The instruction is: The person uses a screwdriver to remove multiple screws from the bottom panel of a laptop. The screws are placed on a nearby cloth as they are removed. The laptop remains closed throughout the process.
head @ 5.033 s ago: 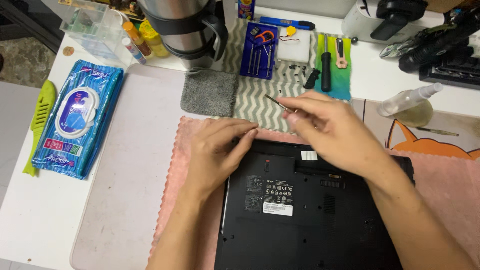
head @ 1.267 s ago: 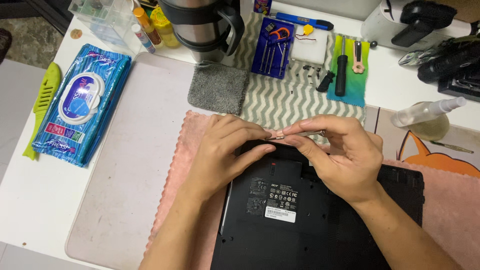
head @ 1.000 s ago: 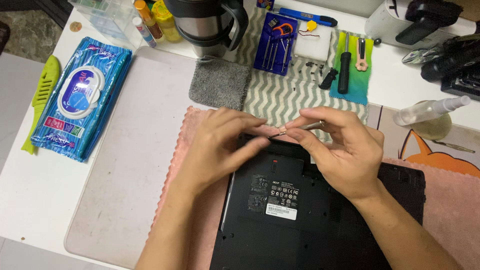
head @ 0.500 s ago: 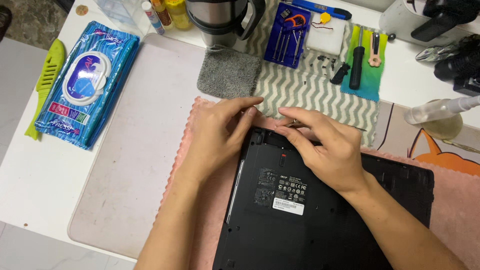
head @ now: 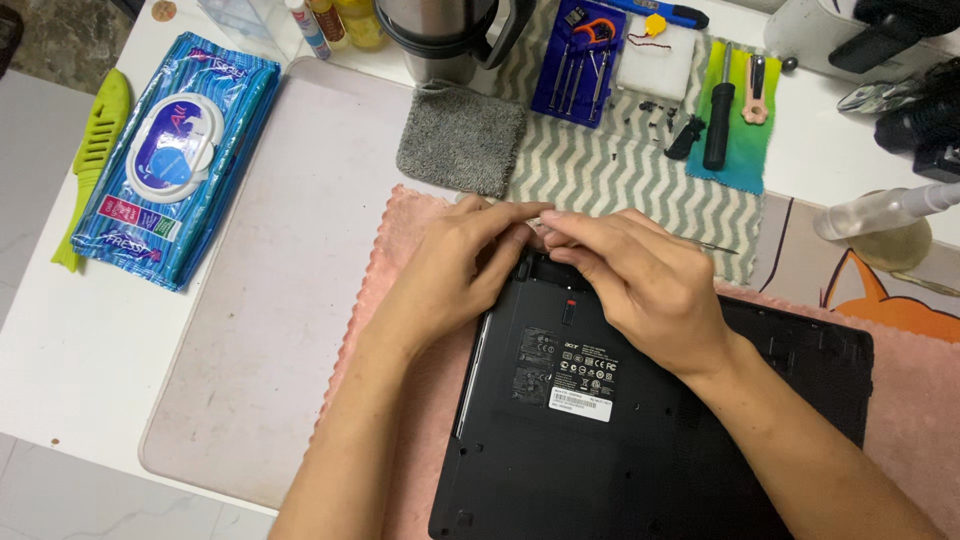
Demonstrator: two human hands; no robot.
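Both forearms come up from the bottom edge and meet at the far rim of the laptop [head: 640,420], which lies upside down, its matte black plastic underside up, on a pink fleecy cloth [head: 400,260]. The left hand [head: 455,270] lies palm-down over the laptop's upper left corner, fingers curled and drawn together at the tips. The right hand [head: 645,285] arches over the rim beside it, knuckles raised, its fingertips touching those of the left. Whether the tips are pinching something is hidden by the fingers. A thin metal rod [head: 715,246] (probably a slim tool's shaft) sticks out from behind the right hand toward the right, over the cloth.

The laptop bears 2 pale rectangular stickers near its middle and a small red latch mark close to the fingertips.

Beyond the hands lies a grey-and-white zigzag mat [head: 620,180], with a square of grey terry towel [head: 462,138] at its left. On the mat sit a blue tool holder [head: 578,62], a white foam block [head: 655,68] and a green-to-blue pad carrying a black-handled screwdriver [head: 717,110]. A steel mug [head: 440,35] stands behind the towel. To the left on the white tabletop [head: 60,350] lie a glossy blue pack of wet wipes [head: 170,160] and a lime-green plastic tool [head: 92,165].
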